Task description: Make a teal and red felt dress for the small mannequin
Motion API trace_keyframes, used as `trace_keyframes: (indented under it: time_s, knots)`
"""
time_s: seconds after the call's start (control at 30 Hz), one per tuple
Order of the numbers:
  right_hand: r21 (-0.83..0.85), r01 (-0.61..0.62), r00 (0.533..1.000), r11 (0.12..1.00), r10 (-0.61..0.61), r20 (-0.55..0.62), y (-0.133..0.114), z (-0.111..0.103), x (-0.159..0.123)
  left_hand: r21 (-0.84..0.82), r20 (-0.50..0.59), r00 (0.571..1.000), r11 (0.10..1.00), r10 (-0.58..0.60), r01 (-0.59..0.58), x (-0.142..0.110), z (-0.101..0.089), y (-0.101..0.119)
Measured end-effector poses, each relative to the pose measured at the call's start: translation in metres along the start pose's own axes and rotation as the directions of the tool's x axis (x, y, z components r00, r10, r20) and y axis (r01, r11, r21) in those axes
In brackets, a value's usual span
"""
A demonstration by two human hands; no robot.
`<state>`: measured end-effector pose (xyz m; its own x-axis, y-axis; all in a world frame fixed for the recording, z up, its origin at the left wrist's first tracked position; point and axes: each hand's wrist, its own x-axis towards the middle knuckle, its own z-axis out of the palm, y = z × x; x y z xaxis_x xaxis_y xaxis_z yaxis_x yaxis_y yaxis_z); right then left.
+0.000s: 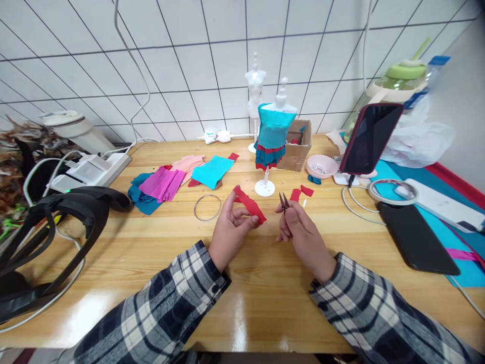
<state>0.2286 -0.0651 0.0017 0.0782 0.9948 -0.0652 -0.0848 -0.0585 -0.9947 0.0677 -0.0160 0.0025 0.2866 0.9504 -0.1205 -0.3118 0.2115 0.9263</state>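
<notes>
Your left hand (232, 227) pinches a red cloth strip (250, 205), with the thumb by the low end and a finger up at the top end. The other fingers curl in behind. Your right hand (303, 235) is closed around small scissors (284, 202). Their two tips point up and sit a little bit apart. The strip is up over the wooden table (242, 298), in front of the doll dress form (276, 126), and the scissors are near it but don't touch it.

It looks like you are trimming the strip. Its long side looks bumpy, so that side may need the most care. Pull the strip flat between your finger and thumb, but not so hard that it stretches. Turn the bumpy side toward the blades. Open the scissors a bit more, then make small, slow snips in a line. Watch your left thumb, since it is right by the low end, and tuck it back from the blades. Cut only a little, because you can't put cloth back. Let the bits drop near the red scraps (295, 195), away from the pink bowl (322, 167) of beads.
</notes>
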Motion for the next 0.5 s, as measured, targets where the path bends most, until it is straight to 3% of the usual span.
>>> trace_keyframes:
  time_s: [0.17,0.27,0.5]
  knots:
    - [-0.277,0.018,0.977,0.961,0.042,0.209,0.001,0.003,-0.004,-0.040,-0.107,0.993,0.998,0.052,-0.057,0.012,-0.010,0.003]
    - [-0.437,0.078,0.966,0.896,0.040,0.255,-0.002,0.008,-0.009,-0.008,-0.113,0.992,0.999,0.050,-0.051,0.011,-0.009,0.001]
    - [-0.402,0.023,0.955,0.915,0.099,0.280,-0.004,0.012,-0.014,0.042,-0.082,0.993,0.996,0.083,-0.080,0.007,-0.006,0.000]
